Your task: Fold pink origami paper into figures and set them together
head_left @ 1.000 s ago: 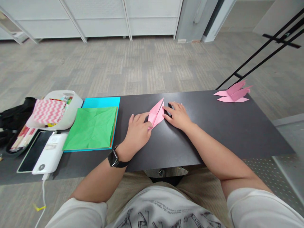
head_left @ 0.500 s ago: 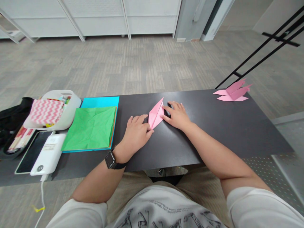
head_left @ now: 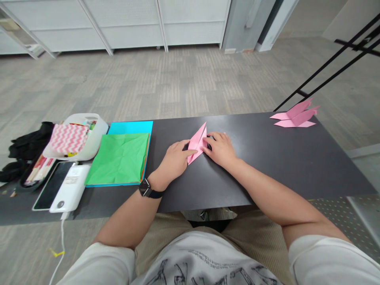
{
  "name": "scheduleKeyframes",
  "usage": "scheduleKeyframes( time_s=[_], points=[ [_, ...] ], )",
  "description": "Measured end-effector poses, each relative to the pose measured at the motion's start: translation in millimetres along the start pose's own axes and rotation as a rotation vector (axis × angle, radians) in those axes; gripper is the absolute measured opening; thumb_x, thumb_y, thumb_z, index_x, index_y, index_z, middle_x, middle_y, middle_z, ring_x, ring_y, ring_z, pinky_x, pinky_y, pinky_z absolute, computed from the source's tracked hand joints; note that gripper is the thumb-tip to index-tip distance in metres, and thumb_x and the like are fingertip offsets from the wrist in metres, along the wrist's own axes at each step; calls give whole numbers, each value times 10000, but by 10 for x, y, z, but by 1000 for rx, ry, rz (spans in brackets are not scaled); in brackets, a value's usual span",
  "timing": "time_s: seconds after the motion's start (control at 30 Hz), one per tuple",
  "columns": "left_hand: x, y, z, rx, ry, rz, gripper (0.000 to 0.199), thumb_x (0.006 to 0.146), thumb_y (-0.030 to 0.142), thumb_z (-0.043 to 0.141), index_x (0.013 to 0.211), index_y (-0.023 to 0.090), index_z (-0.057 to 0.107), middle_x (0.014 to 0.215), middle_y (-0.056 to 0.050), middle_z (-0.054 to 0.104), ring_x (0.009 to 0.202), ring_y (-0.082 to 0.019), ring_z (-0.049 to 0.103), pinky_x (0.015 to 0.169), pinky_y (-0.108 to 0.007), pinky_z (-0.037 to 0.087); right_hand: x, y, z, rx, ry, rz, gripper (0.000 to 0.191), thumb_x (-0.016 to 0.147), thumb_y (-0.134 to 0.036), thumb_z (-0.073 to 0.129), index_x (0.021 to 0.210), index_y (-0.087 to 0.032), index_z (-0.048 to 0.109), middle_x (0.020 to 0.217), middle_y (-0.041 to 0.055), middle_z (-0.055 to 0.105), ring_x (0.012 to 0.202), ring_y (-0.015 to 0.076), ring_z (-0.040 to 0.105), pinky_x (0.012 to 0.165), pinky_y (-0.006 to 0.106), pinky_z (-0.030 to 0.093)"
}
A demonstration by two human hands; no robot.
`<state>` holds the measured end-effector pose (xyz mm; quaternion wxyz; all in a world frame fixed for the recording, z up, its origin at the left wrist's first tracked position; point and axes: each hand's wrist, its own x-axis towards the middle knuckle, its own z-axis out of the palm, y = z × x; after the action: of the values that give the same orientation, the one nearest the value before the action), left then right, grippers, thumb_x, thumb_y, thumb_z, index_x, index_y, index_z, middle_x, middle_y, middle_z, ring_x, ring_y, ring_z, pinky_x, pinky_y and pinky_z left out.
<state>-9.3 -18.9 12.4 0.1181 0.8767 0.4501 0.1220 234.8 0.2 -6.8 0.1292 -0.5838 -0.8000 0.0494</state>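
A folded pink origami paper (head_left: pixel 196 143), narrow and pointed at its far and near ends, lies on the dark table between my hands. A lengthwise split runs down its upper face. My left hand (head_left: pixel 176 158) is at its left edge, thumb across the lower part of the paper and fingers curled along the side. From the right, my right hand (head_left: pixel 222 149) grips the other edge with thumb and forefinger, the remaining fingers bent. A black watch (head_left: pixel 145 187) is on my left wrist.
Two folded pink paper birds (head_left: pixel 295 114) stand at the table's far right. On the left are green paper (head_left: pixel 118 158) over blue sheets (head_left: pixel 130 127), a white basket (head_left: pixel 99 136), a phone (head_left: pixel 53 188), a white power bank (head_left: pixel 70 189) with a cable, and a black bag (head_left: pixel 31 142).
My left thumb has moved from the paper's near corner up onto its face. The right fingers have shifted slightly down the right edge, where a flap stands more apart. The view has swung slightly left.
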Motion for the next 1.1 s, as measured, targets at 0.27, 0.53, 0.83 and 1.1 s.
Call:
scheduleKeyframes(
  time_s=[0.27,0.53,0.83,1.1],
  points=[
    [-7,-6,-50,56,-46,1,460,1038,152,500,1346,325,795,1545,-96,629,1386,-300,602,1211,-535,458,-125,-180,-2,-46,-20,-37,748,1009,-680,586,1525,-138,597,1553,233,577,1458,457,489,1273,740,246],
    [-19,99,-92,31,-77,-47,508,1026,161,490,1424,347,746,1608,-85,575,1462,-319,534,1271,-611,390,2,5,34,3,-8,-47,621,1011,-581,648,1519,-224,625,1618,180,549,1524,450,436,1274,744,243],
    [-10,89,-111,38,-99,-71,573,980,100,499,1400,391,758,1568,-52,622,1423,-296,565,1272,-611,391,-70,-175,34,69,35,-112,404,1028,-413,640,1357,-197,732,1413,149,711,1308,374,604,1153,554,416],
    [8,100,-143,47,-95,-85,512,990,115,512,1328,367,802,1521,-48,671,1376,-300,609,1248,-588,423,-117,-249,4,27,35,-111,545,1009,-549,638,1391,-162,681,1452,176,678,1338,391,568,1200,563,357]
  ],
)
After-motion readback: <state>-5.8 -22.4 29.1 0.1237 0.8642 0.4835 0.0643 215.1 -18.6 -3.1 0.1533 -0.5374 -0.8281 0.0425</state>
